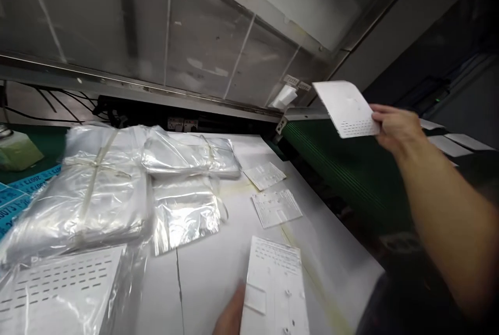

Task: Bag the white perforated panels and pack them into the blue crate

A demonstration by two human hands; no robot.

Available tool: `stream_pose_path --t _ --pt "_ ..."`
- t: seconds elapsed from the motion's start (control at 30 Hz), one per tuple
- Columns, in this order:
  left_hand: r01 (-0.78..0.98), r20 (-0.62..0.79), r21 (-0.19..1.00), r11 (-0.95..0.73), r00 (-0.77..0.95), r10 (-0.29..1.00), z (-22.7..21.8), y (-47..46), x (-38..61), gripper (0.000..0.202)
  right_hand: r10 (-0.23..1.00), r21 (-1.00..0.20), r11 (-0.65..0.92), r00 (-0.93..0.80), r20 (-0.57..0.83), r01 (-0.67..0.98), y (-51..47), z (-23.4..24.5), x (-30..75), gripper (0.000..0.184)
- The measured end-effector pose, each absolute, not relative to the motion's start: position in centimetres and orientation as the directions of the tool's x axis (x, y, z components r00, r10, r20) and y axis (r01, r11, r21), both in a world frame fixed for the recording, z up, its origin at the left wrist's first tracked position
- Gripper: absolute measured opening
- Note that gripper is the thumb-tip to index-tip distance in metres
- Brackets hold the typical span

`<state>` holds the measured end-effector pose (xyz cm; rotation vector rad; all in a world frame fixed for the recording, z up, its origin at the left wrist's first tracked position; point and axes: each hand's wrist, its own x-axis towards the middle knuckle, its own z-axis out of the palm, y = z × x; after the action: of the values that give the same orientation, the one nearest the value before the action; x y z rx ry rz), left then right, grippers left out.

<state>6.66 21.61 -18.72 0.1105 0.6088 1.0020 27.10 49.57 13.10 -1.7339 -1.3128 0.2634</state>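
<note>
Over the worktable (206, 283), the right hand (395, 128) grips a vented panel (345, 108), the left hand (233, 311) another panel (275, 288).

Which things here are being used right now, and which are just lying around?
In use: right hand holding a white slotted plastic panel; left hand touching another white plastic panel.
Lying about: clear plastic bags, two flat white plastic panels, a green ribbed belt.

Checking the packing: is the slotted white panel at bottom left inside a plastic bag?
Inside: the slotted white panel shows through the clear plastic bag over it.
</note>
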Motion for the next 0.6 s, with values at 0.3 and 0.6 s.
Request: stream_pose_path --t 0.3,0.6 --pt "-0.642 -0.146 0.299 0.706 0.7 0.699 -14.0 19.8 5.3 0.073 0.528 -0.628 0.182 -0.614 -0.586 0.756 32.2 7.5 18.8 0.021" --pt "-0.649 -0.121 0.557 0.518 0.553 0.824 -13.1 18.7 4.7 0.074 0.961 -0.656 0.223 -0.276 0.023 0.721 26.0 1.3 19.5 0.036"
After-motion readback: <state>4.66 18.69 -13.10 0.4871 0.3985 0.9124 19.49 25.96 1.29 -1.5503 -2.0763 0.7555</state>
